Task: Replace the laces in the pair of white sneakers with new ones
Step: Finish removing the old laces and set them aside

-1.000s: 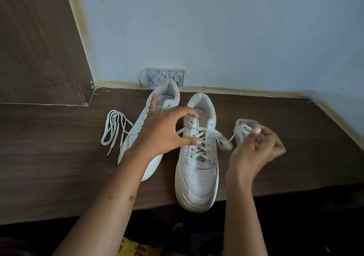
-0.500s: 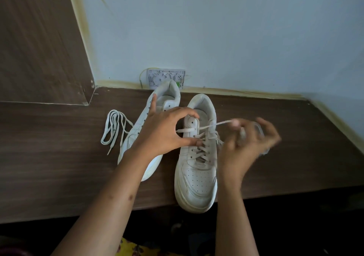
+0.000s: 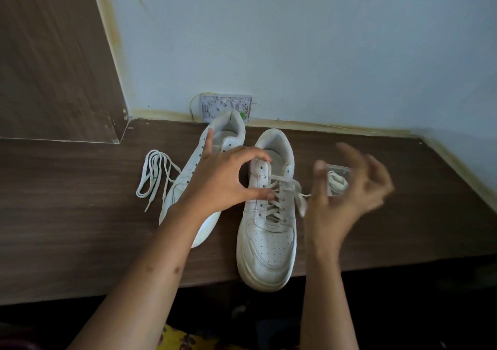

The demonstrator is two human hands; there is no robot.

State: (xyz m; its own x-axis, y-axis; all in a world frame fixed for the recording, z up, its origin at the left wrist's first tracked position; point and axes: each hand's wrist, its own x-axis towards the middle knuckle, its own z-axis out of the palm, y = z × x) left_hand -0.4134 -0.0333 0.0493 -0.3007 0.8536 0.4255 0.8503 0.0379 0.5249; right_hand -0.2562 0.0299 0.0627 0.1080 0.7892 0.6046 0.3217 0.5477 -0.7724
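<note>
Sneakers lie side by side on the wooden shelf (image 3: 80, 215), toes toward you. Your left hand (image 3: 226, 182) has thumb and forefinger curled in a pincer round the tongue and upper eyelet flap of the laced sneaker (image 3: 266, 231), the thumb tip pressing at the left eyelet row. Your right hand (image 3: 347, 196) is blurred just to the right of that shoe, fingers spread and loosely bent; whether they pinch the lace (image 3: 298, 196) that trails off the shoe's upper right side, you cannot tell from this blur. Behind those fingers sits a small clear packet (image 3: 337, 180) with a coiled lace inside. Beyond your left hand lies the unlaced sneaker (image 3: 215, 145), tilted on its side, heel near the wall plate (image 3: 223, 106). A loose lace (image 3: 154, 174) is bunched just left of it
</note>
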